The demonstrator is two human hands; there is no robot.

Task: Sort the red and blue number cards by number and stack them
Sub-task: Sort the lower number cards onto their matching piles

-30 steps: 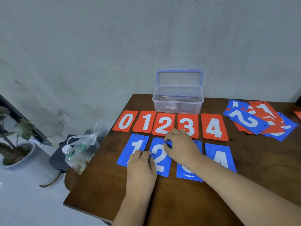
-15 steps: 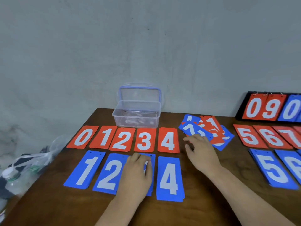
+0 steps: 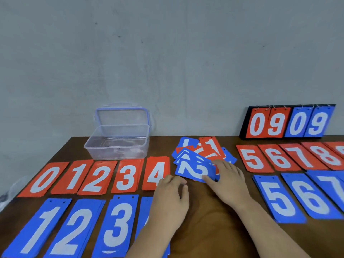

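Hands at lower centre are both released: left hand [image 3: 171, 198] loosely curled on the table [image 3: 204, 226], its forearm hiding most of the blue 4 stack [image 3: 146, 211]; right hand [image 3: 229, 183] flat, fingers touching the blue 2 card [image 3: 191, 170] atop the mixed pile [image 3: 210, 148]. Sorted rows flank them. Behind stand a clear box [image 3: 119, 144] and a scoreboard [image 3: 290, 121].

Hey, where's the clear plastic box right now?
In the head view the clear plastic box stands open at the table's far edge, left of centre, just behind the red 2 and red 3 stacks.
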